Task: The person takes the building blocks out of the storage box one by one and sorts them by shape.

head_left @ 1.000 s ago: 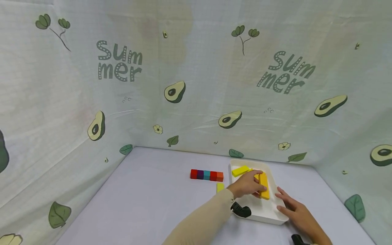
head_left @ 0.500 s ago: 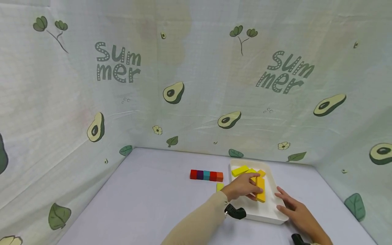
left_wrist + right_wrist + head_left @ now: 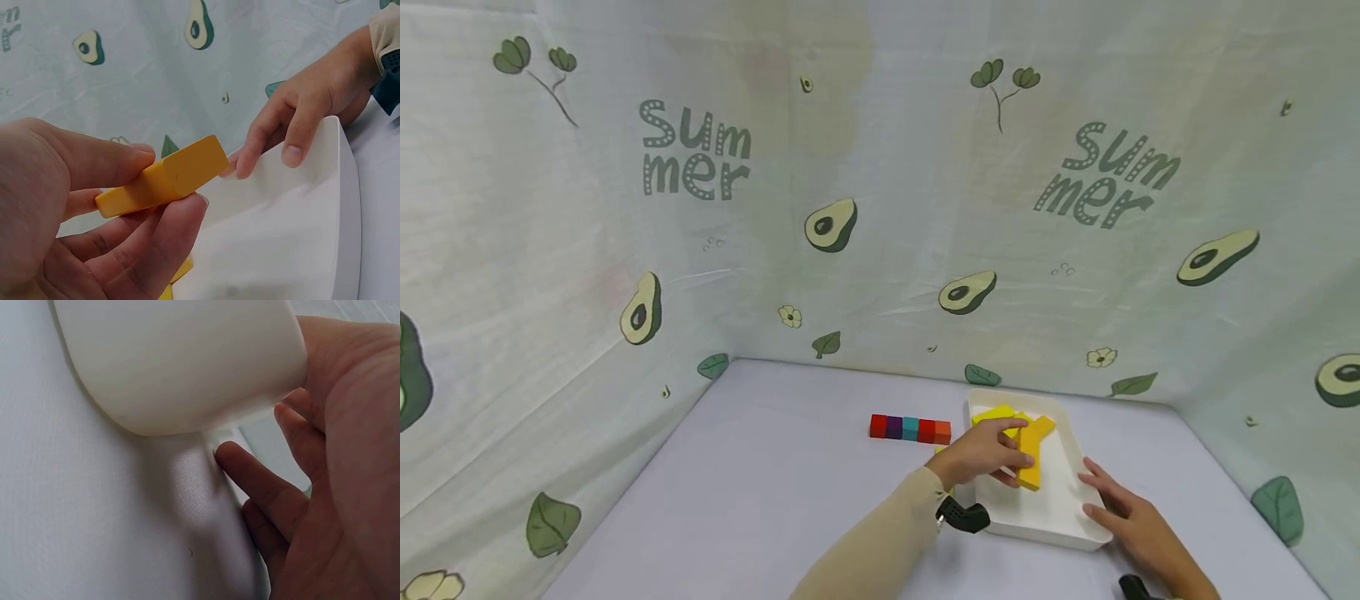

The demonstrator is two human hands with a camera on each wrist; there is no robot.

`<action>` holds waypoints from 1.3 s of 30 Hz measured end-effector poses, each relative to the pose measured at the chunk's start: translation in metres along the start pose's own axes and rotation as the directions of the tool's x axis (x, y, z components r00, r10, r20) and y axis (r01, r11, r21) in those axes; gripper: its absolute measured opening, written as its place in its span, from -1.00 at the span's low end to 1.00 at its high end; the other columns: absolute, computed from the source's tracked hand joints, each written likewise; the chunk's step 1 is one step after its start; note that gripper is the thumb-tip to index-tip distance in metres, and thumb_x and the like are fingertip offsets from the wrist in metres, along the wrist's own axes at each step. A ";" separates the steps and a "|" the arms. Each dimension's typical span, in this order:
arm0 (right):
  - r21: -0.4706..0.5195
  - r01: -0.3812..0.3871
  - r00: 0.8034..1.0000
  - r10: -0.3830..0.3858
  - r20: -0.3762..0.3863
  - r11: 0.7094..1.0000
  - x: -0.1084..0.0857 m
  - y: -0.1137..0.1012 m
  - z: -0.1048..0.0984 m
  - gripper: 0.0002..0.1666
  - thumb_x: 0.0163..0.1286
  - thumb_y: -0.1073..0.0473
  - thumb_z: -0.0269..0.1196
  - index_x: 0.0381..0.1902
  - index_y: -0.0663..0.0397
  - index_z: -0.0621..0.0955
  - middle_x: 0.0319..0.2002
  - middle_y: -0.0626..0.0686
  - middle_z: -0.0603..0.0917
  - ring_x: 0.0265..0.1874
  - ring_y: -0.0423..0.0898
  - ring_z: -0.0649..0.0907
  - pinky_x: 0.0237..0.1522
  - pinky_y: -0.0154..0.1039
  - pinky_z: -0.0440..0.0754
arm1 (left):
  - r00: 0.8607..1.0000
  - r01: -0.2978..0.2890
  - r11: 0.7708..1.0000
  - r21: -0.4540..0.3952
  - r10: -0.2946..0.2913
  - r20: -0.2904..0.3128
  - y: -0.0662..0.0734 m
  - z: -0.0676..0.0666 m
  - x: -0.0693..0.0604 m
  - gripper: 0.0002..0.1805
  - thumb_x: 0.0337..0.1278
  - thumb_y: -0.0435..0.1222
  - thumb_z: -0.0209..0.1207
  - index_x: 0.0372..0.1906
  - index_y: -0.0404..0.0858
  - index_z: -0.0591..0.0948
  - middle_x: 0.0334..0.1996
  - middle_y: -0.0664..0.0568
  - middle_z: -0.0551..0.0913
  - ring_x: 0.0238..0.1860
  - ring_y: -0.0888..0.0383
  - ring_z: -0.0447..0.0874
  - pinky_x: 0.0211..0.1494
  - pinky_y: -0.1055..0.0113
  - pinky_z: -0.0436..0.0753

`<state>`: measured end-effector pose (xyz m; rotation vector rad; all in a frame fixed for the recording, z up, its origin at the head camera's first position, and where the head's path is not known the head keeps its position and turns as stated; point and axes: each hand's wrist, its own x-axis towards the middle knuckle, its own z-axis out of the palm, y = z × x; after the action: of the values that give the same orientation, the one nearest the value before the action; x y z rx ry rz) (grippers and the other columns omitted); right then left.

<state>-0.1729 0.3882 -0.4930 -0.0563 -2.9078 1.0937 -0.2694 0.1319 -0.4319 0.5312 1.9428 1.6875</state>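
My left grip (image 3: pixel 979 454) pinches a yellow-orange block (image 3: pixel 1028 467) over the white tray (image 3: pixel 1037 521), while my right grip (image 3: pixel 1131 517) lies loosely at its side, probably to keep the tray from sliding.

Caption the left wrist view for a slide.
Left hand pinches a yellow-orange block; right hand at the white tray.

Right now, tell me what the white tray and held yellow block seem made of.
White tray: probably molded plastic, smooth satin finish, given rounded corners and thin walls. Held block: perhaps painted wood, even low-sheen yellow, edges softened; plastic remains possible.
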 end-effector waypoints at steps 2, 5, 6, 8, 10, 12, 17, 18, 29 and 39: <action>0.005 -0.003 1.000 0.003 0.003 1.000 -0.001 0.001 0.001 -0.20 0.38 -0.19 0.29 0.37 0.24 0.46 0.51 0.23 0.17 0.43 0.42 0.17 0.29 0.38 0.21 | 1.000 0.006 1.000 -0.009 -0.006 -0.005 -0.001 -0.002 -0.002 -0.36 0.15 -0.38 0.39 0.36 -0.05 0.52 -0.25 0.00 0.59 -0.40 0.07 0.72 -0.34 0.19 0.74; 0.002 -0.026 1.000 0.026 0.010 1.000 -0.003 0.001 0.001 -0.19 0.37 -0.20 0.29 0.37 0.23 0.46 0.51 0.23 0.16 0.43 0.41 0.16 0.30 0.36 0.21 | 1.000 0.012 1.000 -0.020 -0.012 -0.013 -0.003 -0.005 -0.005 -0.34 0.14 -0.39 0.39 0.37 -0.07 0.50 -0.25 0.00 0.59 -0.38 0.07 0.71 -0.35 0.21 0.73; 0.003 -0.029 0.999 0.029 0.015 1.000 -0.004 0.002 0.002 -0.18 0.37 -0.20 0.29 0.38 0.23 0.46 0.51 0.23 0.15 0.43 0.41 0.16 0.30 0.36 0.21 | 1.000 0.010 1.000 -0.024 -0.011 -0.015 -0.004 -0.006 -0.006 -0.33 0.15 -0.39 0.38 0.38 -0.08 0.49 -0.24 -0.01 0.59 -0.38 0.06 0.71 -0.35 0.21 0.73; 0.002 -0.046 0.999 0.046 0.026 0.999 -0.006 0.003 0.002 -0.18 0.37 -0.20 0.29 0.39 0.21 0.45 0.52 0.20 0.14 0.44 0.39 0.16 0.31 0.33 0.21 | 1.000 0.015 1.000 -0.027 -0.016 -0.023 -0.006 -0.008 -0.007 -0.33 0.15 -0.39 0.38 0.38 -0.08 0.49 -0.25 -0.01 0.60 -0.38 0.05 0.71 -0.34 0.20 0.73; 0.002 -0.056 0.998 0.056 0.037 0.998 -0.007 0.003 0.002 -0.17 0.37 -0.22 0.29 0.40 0.19 0.44 0.53 0.18 0.13 0.45 0.38 0.15 0.36 0.17 0.25 | 0.999 0.023 0.999 -0.026 -0.024 -0.037 -0.008 -0.010 -0.009 -0.33 0.14 -0.38 0.39 0.38 -0.07 0.50 -0.25 -0.01 0.60 -0.39 0.04 0.72 -0.33 0.18 0.74; 0.007 -0.062 0.997 0.061 0.042 0.998 -0.007 0.004 0.002 -0.16 0.37 -0.24 0.28 0.41 0.17 0.43 0.53 0.16 0.12 0.45 0.36 0.14 0.37 -0.20 0.28 | 0.998 0.030 0.999 -0.023 -0.031 -0.052 -0.010 -0.012 -0.010 -0.34 0.13 -0.36 0.40 0.36 -0.06 0.51 -0.25 0.00 0.60 -0.39 0.04 0.72 -0.31 0.17 0.74; 0.054 -0.030 0.999 0.029 0.023 0.998 -0.006 0.005 0.005 -0.20 0.38 -0.21 0.28 0.40 0.16 0.45 0.54 0.15 0.12 0.49 -0.16 0.12 0.00 -0.77 0.07 | 0.995 0.043 0.999 -0.017 -0.044 -0.093 -0.014 -0.021 -0.015 -0.38 0.13 -0.34 0.41 0.31 -0.01 0.54 -0.25 0.01 0.61 -0.41 0.03 0.72 -0.30 0.17 0.74; 0.053 -0.026 0.999 0.025 0.022 0.998 -0.006 0.006 0.006 -0.21 0.39 -0.21 0.28 0.40 0.15 0.45 0.53 0.14 0.13 0.44 -0.31 0.11 0.00 -0.78 0.06 | 0.993 0.049 0.999 -0.012 -0.050 -0.103 -0.015 -0.023 -0.016 -0.39 0.13 -0.34 0.41 0.30 0.01 0.55 -0.25 0.02 0.62 -0.42 0.02 0.72 -0.30 0.17 0.73; 0.005 -0.049 0.998 0.049 0.048 0.999 -0.003 0.006 0.005 -0.20 0.38 -0.21 0.28 0.40 0.15 0.45 0.53 0.13 0.15 0.47 0.28 0.13 0.35 -0.29 0.27 | 0.980 0.079 0.997 0.015 -0.075 -0.184 -0.026 -0.037 -0.030 -0.42 0.10 -0.30 0.43 0.26 0.07 0.58 -0.26 0.02 0.60 -0.46 0.02 0.70 -0.29 0.24 0.73; 0.033 -0.058 0.997 0.056 0.052 0.998 0.003 0.001 -0.002 -0.14 0.36 -0.25 0.28 0.42 0.16 0.42 0.54 0.13 0.09 0.48 0.32 0.09 0.13 -0.66 0.15 | 0.984 0.004 1.000 -0.013 -0.007 -0.176 -0.034 -0.059 -0.039 -0.37 0.14 -0.29 0.41 0.33 0.03 0.53 -0.23 0.00 0.62 -0.41 0.04 0.70 -0.31 0.25 0.73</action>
<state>-0.1754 0.3906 -0.4919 -0.1130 -2.9483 1.1704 -0.2734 0.0569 -0.4548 0.3826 2.0517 1.7955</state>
